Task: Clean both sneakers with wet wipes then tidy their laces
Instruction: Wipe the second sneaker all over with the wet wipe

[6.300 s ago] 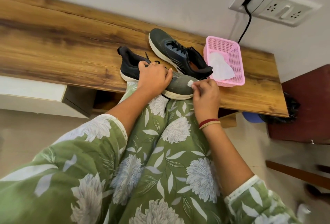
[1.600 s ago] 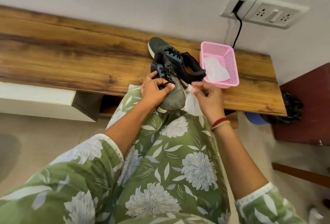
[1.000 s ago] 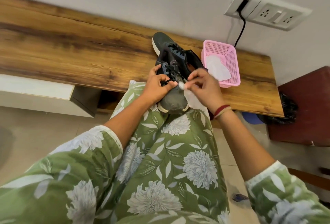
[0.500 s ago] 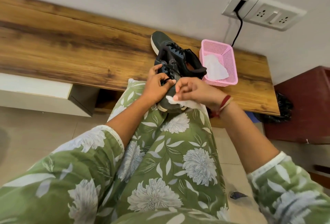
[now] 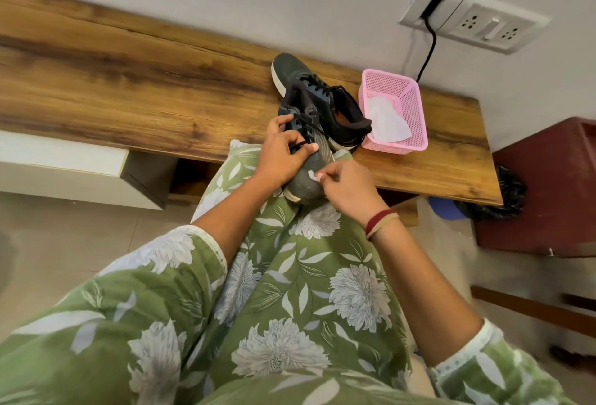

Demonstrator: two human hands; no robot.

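Well, on my feed the long wooden table (image 5: 129, 88) runs across the top of the view, against the wall. Below it I see a lap (image 5: 306, 275) in green floral cloth. The far shoe (image 5: 287, 72) lies on the table, toe to the wall, its heel end just beside a pink basket (image 5: 416, 108). The near shoe (image 5: 306, 183) rests on the knee at the table's edge, toe toward the camera, its back part overlapping the far shoe. I see the left hand (image 5: 279, 159) gripping it from the left, fingers curled over the laces (image 5: 311, 124), thumb laid across them. The right hand (image 5: 350, 190) sits at the toe, its fingers pressed together, pinching a small wipe (image 5: 312, 175) against the grey toe cap. A spare wipe (image 5: 385, 121) lies loose inside the basket. Red and tan bands (image 5: 380, 222) circle the right wrist.
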